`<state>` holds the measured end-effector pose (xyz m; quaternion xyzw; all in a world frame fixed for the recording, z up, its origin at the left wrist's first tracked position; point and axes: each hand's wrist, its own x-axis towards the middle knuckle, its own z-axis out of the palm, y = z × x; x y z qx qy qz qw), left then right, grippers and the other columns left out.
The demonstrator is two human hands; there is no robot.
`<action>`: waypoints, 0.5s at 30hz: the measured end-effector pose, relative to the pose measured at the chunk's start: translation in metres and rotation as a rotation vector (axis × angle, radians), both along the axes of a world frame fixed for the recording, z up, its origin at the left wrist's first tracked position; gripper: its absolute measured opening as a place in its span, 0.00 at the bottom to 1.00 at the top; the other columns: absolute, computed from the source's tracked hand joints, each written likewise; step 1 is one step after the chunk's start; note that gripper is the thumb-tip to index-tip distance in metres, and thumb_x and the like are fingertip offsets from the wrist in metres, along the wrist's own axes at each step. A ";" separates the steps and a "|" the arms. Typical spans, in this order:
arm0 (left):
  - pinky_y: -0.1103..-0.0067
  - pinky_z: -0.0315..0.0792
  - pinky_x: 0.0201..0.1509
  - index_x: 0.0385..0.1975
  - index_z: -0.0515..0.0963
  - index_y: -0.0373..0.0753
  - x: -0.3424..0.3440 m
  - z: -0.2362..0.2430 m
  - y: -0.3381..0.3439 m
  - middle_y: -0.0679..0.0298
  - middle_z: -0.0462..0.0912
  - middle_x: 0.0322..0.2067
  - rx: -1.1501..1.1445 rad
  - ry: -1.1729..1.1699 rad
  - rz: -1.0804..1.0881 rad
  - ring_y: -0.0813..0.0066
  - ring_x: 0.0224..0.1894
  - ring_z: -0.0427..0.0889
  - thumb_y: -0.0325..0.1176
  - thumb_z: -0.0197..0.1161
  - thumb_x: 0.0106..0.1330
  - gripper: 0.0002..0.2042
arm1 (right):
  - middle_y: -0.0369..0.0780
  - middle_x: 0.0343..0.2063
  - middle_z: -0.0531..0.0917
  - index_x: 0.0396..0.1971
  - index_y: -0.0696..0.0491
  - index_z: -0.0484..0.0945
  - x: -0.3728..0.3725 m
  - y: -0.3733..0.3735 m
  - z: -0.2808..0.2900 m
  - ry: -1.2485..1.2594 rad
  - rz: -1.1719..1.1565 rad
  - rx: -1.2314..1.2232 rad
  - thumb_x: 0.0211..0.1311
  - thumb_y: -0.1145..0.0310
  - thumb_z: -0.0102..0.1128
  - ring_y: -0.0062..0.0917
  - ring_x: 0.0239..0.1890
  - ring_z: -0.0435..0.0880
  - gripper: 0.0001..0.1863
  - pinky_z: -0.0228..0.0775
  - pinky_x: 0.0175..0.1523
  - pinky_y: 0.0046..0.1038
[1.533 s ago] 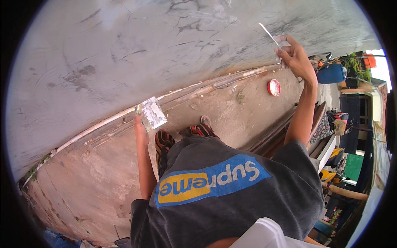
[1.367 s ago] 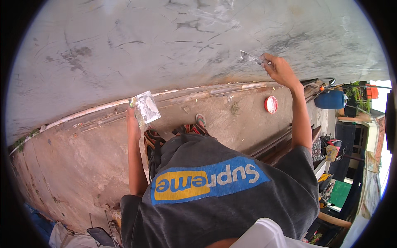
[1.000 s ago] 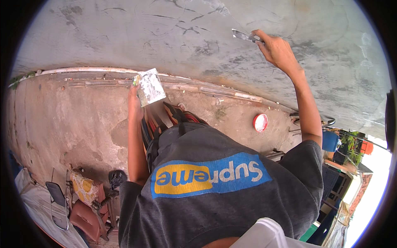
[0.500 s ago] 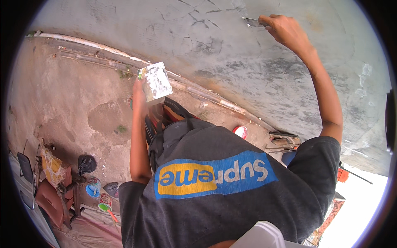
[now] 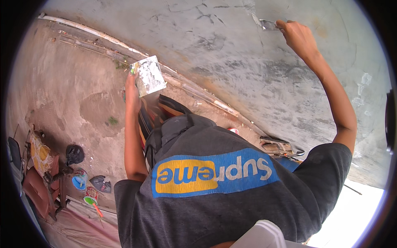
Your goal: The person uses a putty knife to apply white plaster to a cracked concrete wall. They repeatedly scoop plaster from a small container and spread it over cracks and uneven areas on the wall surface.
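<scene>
In my right hand [image 5: 298, 38] I grip a putty knife [image 5: 269, 25], its blade laid against the grey wall [image 5: 264, 70] near the top of the view. A wet-looking light smear shows on the wall just off the blade's edge. Dark cracks run over the wall to the left of it. My left hand [image 5: 132, 89] holds a flat square board [image 5: 151, 76] at waist height, out from the wall. White paste is spread over part of the board, with dark streaks in it. Most fingers of the left hand are hidden beneath the board.
Pipes or poles [image 5: 194, 91] lie along the foot of the wall. At lower left stand a brown chair [image 5: 38, 188], a blue bucket [image 5: 79, 181], a small green-lined can [image 5: 89, 200] and black bags [image 5: 75, 154]. Wooden pieces [image 5: 276, 145] lie by the wall near my right side.
My right hand has slid a little right and down along the wall with the putty knife. The board in my left hand has shifted slightly left and up in view.
</scene>
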<state>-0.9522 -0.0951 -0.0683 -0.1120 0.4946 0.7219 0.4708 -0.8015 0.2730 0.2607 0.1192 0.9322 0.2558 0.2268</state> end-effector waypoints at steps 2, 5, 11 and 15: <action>0.77 0.74 0.46 0.54 0.68 0.34 0.004 0.001 0.001 0.61 0.77 0.44 -0.007 0.002 0.052 0.74 0.44 0.79 0.37 0.48 0.68 0.19 | 0.46 0.25 0.79 0.37 0.54 0.75 0.002 -0.004 0.006 -0.099 0.007 0.016 0.55 0.80 0.52 0.43 0.29 0.79 0.10 0.70 0.31 0.41; 0.76 0.78 0.40 0.52 0.69 0.32 0.016 0.003 0.001 0.60 0.80 0.42 -0.018 -0.023 0.134 0.73 0.40 0.83 0.37 0.49 0.67 0.18 | 0.47 0.24 0.78 0.40 0.53 0.72 0.002 -0.010 0.005 -0.052 0.056 -0.086 0.55 0.81 0.51 0.44 0.29 0.79 0.12 0.70 0.30 0.41; 0.77 0.75 0.45 0.54 0.69 0.34 0.022 -0.011 -0.001 0.62 0.78 0.42 -0.038 -0.042 0.107 0.73 0.41 0.80 0.37 0.49 0.67 0.19 | 0.49 0.27 0.77 0.51 0.54 0.66 0.024 -0.015 -0.029 0.220 -0.005 -0.242 0.50 0.84 0.52 0.42 0.26 0.79 0.24 0.68 0.28 0.41; 0.76 0.77 0.40 0.51 0.70 0.34 0.024 0.008 0.005 0.61 0.81 0.38 -0.073 -0.090 0.120 0.73 0.36 0.83 0.36 0.50 0.67 0.17 | 0.47 0.21 0.78 0.57 0.51 0.63 0.043 -0.054 -0.056 0.383 -0.271 -0.389 0.62 0.72 0.52 0.45 0.25 0.78 0.23 0.66 0.29 0.42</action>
